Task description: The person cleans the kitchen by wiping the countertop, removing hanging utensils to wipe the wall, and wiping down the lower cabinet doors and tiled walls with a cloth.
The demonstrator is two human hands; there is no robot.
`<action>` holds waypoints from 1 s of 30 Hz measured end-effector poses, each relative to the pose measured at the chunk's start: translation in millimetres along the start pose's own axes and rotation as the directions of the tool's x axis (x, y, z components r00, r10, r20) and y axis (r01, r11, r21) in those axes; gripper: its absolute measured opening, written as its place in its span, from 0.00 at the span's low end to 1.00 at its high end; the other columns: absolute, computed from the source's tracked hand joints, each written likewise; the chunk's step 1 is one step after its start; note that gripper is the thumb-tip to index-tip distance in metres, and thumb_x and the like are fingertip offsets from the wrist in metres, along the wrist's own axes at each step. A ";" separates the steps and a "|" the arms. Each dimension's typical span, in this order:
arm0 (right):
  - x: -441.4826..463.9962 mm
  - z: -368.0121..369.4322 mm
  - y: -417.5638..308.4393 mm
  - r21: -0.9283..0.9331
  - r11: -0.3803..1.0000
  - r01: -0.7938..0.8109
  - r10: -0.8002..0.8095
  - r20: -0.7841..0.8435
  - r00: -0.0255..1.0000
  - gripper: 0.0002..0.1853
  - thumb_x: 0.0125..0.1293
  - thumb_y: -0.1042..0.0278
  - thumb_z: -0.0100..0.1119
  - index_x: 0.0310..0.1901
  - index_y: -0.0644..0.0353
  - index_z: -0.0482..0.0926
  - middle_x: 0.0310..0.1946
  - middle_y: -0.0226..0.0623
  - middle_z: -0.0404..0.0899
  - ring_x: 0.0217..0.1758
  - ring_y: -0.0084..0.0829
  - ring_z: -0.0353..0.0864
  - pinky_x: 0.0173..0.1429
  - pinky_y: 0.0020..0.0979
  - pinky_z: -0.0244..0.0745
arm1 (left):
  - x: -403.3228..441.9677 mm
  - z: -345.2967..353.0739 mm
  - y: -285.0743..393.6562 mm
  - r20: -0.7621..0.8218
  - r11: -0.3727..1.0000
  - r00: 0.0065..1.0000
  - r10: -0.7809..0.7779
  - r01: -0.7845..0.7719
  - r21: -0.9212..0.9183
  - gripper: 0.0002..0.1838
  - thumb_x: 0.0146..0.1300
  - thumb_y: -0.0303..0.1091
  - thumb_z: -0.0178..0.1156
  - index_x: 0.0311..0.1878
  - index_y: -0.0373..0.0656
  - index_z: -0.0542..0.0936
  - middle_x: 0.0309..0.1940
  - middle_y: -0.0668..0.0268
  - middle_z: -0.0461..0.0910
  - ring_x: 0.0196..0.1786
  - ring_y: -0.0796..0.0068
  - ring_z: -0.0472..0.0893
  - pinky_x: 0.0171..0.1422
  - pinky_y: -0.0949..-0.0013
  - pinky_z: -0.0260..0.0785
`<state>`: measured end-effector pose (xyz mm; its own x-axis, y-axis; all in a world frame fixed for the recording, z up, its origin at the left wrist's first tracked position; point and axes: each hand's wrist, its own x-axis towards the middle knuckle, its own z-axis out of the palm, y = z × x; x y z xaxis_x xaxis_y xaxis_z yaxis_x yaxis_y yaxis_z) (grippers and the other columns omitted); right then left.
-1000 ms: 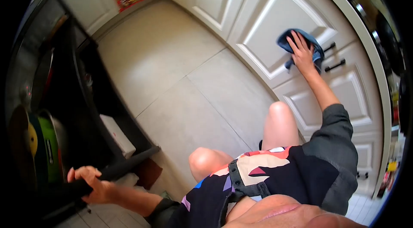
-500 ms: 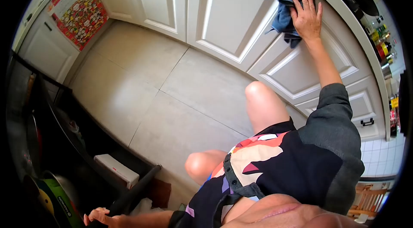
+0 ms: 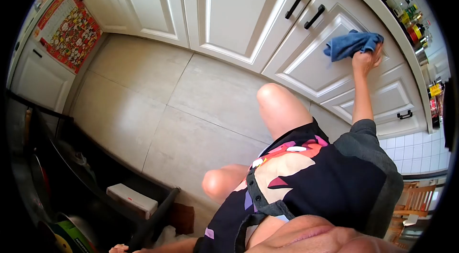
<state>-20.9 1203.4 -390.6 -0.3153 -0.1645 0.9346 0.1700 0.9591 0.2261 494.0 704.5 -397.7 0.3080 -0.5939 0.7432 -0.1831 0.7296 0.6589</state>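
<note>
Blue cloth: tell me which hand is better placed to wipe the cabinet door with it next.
The right hand, I'd judge: it holds the blue cloth in front of the cabinet door. The left hand is at the picture's edge by the black rack, well away from that door.

Item tally, kitchen

Hands: 2, being one left hand (image 3: 118, 249) and one right hand (image 3: 367, 60). Blue cloth (image 3: 349, 45): 1. Bare knees (image 3: 270, 96): 2. Panelled cabinet fronts (image 3: 239, 9): 6 counted. Black handles (image 3: 314, 17): 6 made out. Red calendar (image 3: 71, 35): 1. White box (image 3: 132, 199): 1. Black rack (image 3: 165, 210): 1. Wooden chairs (image 3: 420, 199): at least 1, overlap prevents a firm figure. Bottles (image 3: 416, 32) at the bench (image 3: 380, 11): several, too small and crowded for an exact count.
</note>
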 end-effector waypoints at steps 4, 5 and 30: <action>-2.6 9.9 4.6 0.531 0.825 -0.194 0.278 -0.082 0.957 0.17 0.55 0.70 0.55 0.48 0.62 0.73 0.49 0.46 0.74 0.56 0.44 0.70 0.56 0.49 0.63 | -2.3 4.7 -0.9 0.012 1.000 1.000 -0.001 0.001 -0.008 0.24 0.53 0.37 0.66 0.44 0.29 0.69 0.15 0.63 0.69 0.15 0.75 0.69 0.18 0.74 0.63; -0.6 6.2 -4.2 0.729 0.625 -0.280 0.335 0.073 0.939 0.14 0.54 0.72 0.56 0.43 0.64 0.74 0.44 0.47 0.77 0.51 0.47 0.72 0.54 0.47 0.66 | -2.5 5.0 -0.9 0.013 1.000 1.000 -0.003 0.003 -0.011 0.23 0.53 0.36 0.66 0.44 0.29 0.69 0.15 0.63 0.69 0.15 0.75 0.69 0.19 0.74 0.63; 30.4 46.0 97.7 0.432 0.839 -0.331 0.447 -0.202 0.871 0.24 0.56 0.65 0.58 0.54 0.66 0.70 0.56 0.50 0.69 0.59 0.45 0.68 0.66 0.41 0.57 | -10.6 21.2 -7.8 0.061 0.999 0.998 -0.036 0.038 -0.037 0.18 0.55 0.33 0.64 0.41 0.30 0.70 0.16 0.63 0.68 0.17 0.76 0.68 0.21 0.73 0.62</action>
<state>-56.8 1302.7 -352.8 -0.0106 0.2392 0.9709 -0.1562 0.9586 -0.2379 472.4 697.9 -408.3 0.2568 -0.6391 0.7250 -0.1368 0.7185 0.6819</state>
